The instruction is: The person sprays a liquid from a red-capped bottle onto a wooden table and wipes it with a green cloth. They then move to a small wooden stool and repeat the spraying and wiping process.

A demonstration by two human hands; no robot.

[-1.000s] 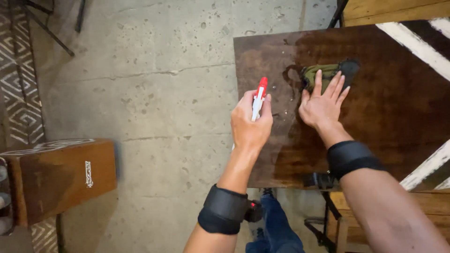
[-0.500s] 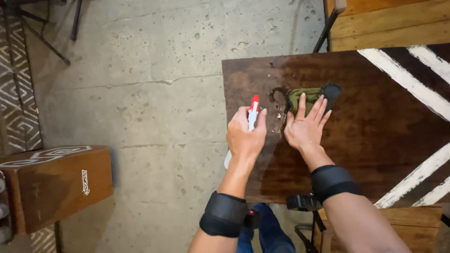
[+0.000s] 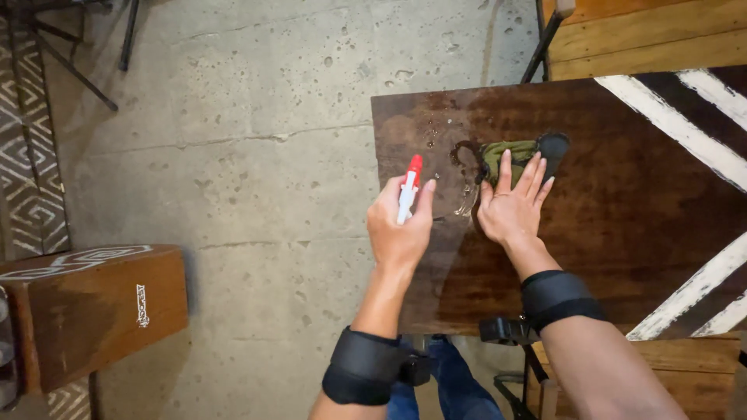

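Left hand: the left hand [image 3: 398,233] is gripping one spray bottle [image 3: 408,189], its grip closed round the white body with the red nozzle sticking up above the fingers, pointing toward the wet patch.
Right hand: the right hand [image 3: 513,204] is lying flat and open, fingers spread, pressing down on one green cloth [image 3: 506,152]; it is holding nothing in a grip.
Cloth: it is sitting on the bench [image 3: 622,210] near the far left corner, its dark end poking out past the fingertips to the right.
Bench edges: the left edge is running just beside the left hand, which is hovering over it; the far edge is passing close behind the cloth; the near edge is lying above the person's wrists.
Wet area: water drops and a dark wet ring are showing just left of the cloth.
Open room: bare dark wood is stretching right of the cloth up to the white stripes [image 3: 685,93]; bare concrete floor [image 3: 233,155] is spreading left of the bench.
Floor things: one wooden box [image 3: 85,311] is standing well apart at the lower left.
Counts: two hands, two black wristbands, one bottle, one cloth.
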